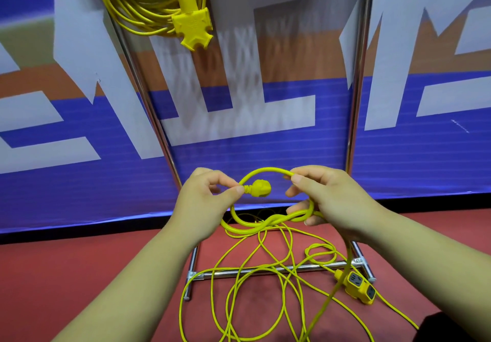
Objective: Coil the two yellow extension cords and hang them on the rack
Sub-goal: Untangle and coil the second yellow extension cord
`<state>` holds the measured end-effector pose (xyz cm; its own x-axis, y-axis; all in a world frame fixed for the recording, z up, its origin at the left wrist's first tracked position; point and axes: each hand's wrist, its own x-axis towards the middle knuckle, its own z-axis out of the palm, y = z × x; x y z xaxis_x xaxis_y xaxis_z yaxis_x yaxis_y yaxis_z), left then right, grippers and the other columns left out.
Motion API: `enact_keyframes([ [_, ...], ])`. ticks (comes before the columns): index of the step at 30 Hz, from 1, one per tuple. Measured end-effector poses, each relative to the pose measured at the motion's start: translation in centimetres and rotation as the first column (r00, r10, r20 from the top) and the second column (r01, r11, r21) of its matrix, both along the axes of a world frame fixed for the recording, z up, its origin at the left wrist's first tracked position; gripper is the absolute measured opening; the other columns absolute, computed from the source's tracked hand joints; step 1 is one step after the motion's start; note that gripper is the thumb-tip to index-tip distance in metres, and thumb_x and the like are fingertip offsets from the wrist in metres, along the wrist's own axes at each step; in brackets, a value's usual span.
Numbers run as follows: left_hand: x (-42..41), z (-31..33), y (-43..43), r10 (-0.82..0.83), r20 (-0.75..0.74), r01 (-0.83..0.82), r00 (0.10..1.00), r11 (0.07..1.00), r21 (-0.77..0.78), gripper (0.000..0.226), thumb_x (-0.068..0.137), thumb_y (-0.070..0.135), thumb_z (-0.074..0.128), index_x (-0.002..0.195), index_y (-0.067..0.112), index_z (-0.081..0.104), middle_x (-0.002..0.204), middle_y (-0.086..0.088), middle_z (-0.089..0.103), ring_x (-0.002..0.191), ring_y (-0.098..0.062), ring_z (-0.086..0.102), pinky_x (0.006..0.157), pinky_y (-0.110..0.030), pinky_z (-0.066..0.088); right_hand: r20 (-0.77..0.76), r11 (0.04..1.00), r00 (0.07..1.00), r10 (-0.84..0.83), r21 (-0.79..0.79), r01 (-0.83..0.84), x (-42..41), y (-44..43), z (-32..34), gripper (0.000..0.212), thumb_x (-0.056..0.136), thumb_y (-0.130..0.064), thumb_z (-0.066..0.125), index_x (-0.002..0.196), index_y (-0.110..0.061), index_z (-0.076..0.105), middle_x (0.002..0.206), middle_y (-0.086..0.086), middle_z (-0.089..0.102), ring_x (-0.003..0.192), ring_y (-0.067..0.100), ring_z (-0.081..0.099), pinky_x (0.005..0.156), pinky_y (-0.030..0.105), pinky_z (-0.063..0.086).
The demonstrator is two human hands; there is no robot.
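With one coiled yellow extension cord (138, 9) hung on the chrome rack (357, 102), your left hand (204, 206) pinches the second yellow cord (273, 220) at its plug neck and your right hand (334, 200) holds its first loop, so next gather the slack off the red floor (79, 275).

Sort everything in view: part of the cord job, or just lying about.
Job: hung coiled cord, loose cord, its plug, socket block, rack, left hand, right hand.
Just there: blue banner, red floor.
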<state>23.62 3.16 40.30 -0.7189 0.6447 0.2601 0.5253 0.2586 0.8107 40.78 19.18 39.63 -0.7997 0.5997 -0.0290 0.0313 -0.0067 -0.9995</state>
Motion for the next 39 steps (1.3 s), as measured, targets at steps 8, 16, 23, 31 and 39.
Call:
enact_keyframes([
  [8, 1.1, 0.0, 0.5, -0.169, 0.786, 0.141, 0.595, 0.984, 0.105, 0.026, 0.099, 0.019, 0.054, 0.124, 0.013, 0.059, 0.087, -0.019, 0.073, 0.049, -0.019, 0.061, 0.055, -0.028, 0.052, -0.027, 0.996, 0.996, 0.085, 0.039, -0.084, 0.2, 0.2, -0.2, 0.017, 0.099, -0.024, 0.057, 0.113, -0.028, 0.066, 0.094, 0.002, 0.075, 0.076, 0.025, 0.076, 0.047, 0.025, 0.053],
  [16, 1.5, 0.8, 0.7, -0.361, 0.878, 0.138, 0.315, 0.933, 0.334, 0.037, 0.084, 0.026, 0.057, 0.111, 0.009, 0.075, 0.094, -0.011, 0.073, 0.057, -0.014, 0.06, 0.062, -0.03, 0.052, -0.031, 0.997, 0.998, 0.062, 0.057, -0.06, 0.1, 0.5, -0.2, 0.019, 0.1, -0.025, 0.056, 0.116, -0.026, 0.067, 0.09, 0.002, 0.075, 0.075, 0.024, 0.076, 0.046, 0.024, 0.052],
  [23, 1.1, 0.5, 1.1, -0.337, 0.875, -0.005, 0.348, 0.932, 0.361, 0.048, 0.09, 0.033, 0.053, 0.13, 0.01, 0.065, 0.122, -0.02, 0.069, 0.085, -0.023, 0.07, 0.079, -0.036, 0.049, -0.025, 0.995, 0.995, 0.093, 0.034, -0.092, -0.2, 0.4, -0.5, 0.019, 0.1, -0.025, 0.057, 0.115, -0.025, 0.067, 0.087, 0.002, 0.074, 0.08, 0.023, 0.076, 0.052, 0.029, 0.055],
  [31, 0.9, 0.0, 1.6, -0.229, 0.871, -0.23, 0.434, 0.907, 0.353, 0.035, 0.1, 0.029, 0.049, 0.128, 0.012, 0.063, 0.117, -0.012, 0.068, 0.103, -0.026, 0.069, 0.084, -0.038, 0.05, -0.013, 0.994, 0.995, 0.1, 0.036, -0.099, -0.6, 0.1, -0.7, 0.018, 0.1, -0.023, 0.056, 0.113, -0.027, 0.067, 0.085, 0.0, 0.073, 0.084, 0.023, 0.075, 0.052, 0.028, 0.057],
  [39, -3.0, -0.5, -0.1, -0.111, 0.828, -0.47, 0.55, 0.778, 0.417, 0.041, 0.096, 0.005, 0.061, 0.136, 0.011, 0.053, 0.122, -0.012, 0.06, 0.097, -0.029, 0.072, 0.085, -0.043, 0.057, 0.123, 0.999, 0.992, 0.04, -0.017, -0.038, -0.4, 1.2, -1.6, 0.012, 0.099, -0.021, 0.06, 0.106, -0.014, 0.066, 0.083, 0.006, 0.071, 0.068, 0.014, 0.072, 0.064, 0.037, 0.058],
])
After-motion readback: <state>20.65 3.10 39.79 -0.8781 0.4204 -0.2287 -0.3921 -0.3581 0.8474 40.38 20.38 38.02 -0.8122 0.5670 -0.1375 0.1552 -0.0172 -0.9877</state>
